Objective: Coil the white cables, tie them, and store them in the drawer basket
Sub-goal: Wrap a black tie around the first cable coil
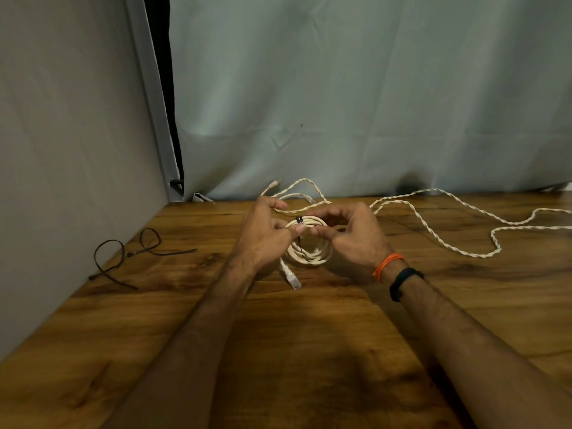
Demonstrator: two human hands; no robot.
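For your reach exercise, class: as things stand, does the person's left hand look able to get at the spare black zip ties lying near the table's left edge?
Probably yes, once freed. The zip ties lie on bare table with nothing between them and the left hand, but that hand now grips the coiled cable.

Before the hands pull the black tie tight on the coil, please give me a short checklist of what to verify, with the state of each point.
1. Coil is wound into neat loops: ok.
2. Black tie is wrapped around the coil at its far side: ok.
3. Both hands grip there, left hand and right hand: ok.
4. Tie tail is passed through its lock: cannot tell, fingers cover it.
5. Plug hangs free of the loops: ok.
6. Spare ties lie ready at the left of the table: ok.
7. Second cable is coiled: not ok, it lies loose.
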